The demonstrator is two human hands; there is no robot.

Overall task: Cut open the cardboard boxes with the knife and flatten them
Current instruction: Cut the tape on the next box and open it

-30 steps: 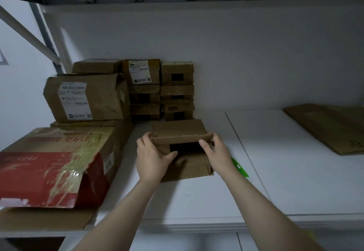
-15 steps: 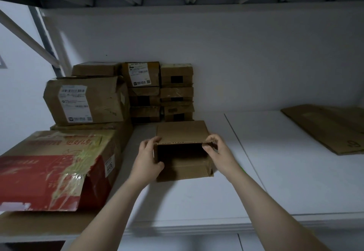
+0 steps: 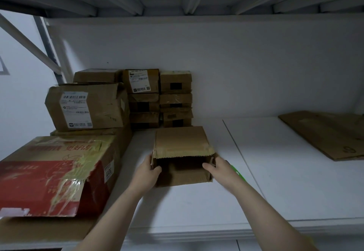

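White shelving under a ribbed ceiling fills the head view, and on the white shelf (image 3: 275, 181) lies the small box (image 3: 182, 146), on its side with its open mouth toward the person.

The left hand (image 3: 146, 174) grips the box's left wall, thumb inside the opening and fingers outside. The right hand (image 3: 220, 169) pinches the right wall the same way, though blur softens its fingers. A second ago both hands held the near flap folded across the mouth. Now that flap is out of the way, the mouth gapes, and the hands have slid down to the side walls.

I judge the near end is freed, so pressing the walls flat looks the likely next step.

Just right of the box, behind the right hand, a green thing (image 3: 238, 172) shows, probably the knife. Behind the box stand stacked boxes (image 3: 159, 97), left of it a red box (image 3: 49, 181), and well to its right flattened cardboard (image 3: 325, 134).
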